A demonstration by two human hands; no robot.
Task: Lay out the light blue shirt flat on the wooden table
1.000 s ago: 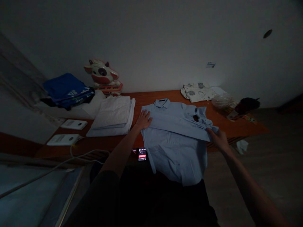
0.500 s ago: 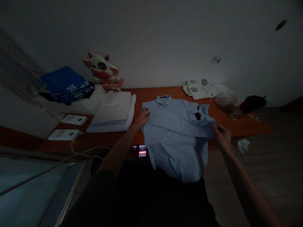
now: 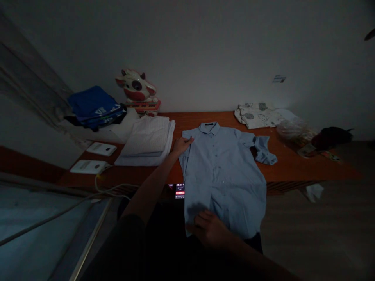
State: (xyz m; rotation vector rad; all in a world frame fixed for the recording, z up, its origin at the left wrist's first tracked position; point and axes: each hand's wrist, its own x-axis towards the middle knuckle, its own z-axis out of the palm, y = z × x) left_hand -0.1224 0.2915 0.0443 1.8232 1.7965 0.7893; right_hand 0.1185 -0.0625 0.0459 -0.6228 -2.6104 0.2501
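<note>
Fingers of the left hand (image 3: pixel 181 146), in the head view, are touching the pale blue, collared, button-front cloth shirt (image 3: pixel 224 156) at its left shoulder edge; they are lying close together, and whether they are pinching the cloth I cannot tell. Fingers of the right hand (image 3: pixel 211 229) are curling at the shirt's lower left corner, beside the hem; in this dim light I cannot tell whether they are gripping it. The shirt is lying front up on the reddish-brown wooden table (image 3: pixel 295 168), its hem end hanging over the near edge. Its long axis is running from the collar, near the wall, toward the wearer, so the two hands are marking opposite ends of one long left side. Most of the cloth is lying to the right of the left fingers, and beyond and to the right of the right fingers. The left hand is being the nearer one to the collar, the right to the hem. The right-hand sleeve is spreading outward, its end crumpling. Left of the shirt, a folded stack of whitish cloth (image 3: pixel 146 136) is sitting; just beside its lower left edge, a black phone with a lit screen (image 3: pixel 179 191) is showing; beyond its right shoulder, a folded white cloth with grey patterns (image 3: pixel 258 116) is lying.
</note>
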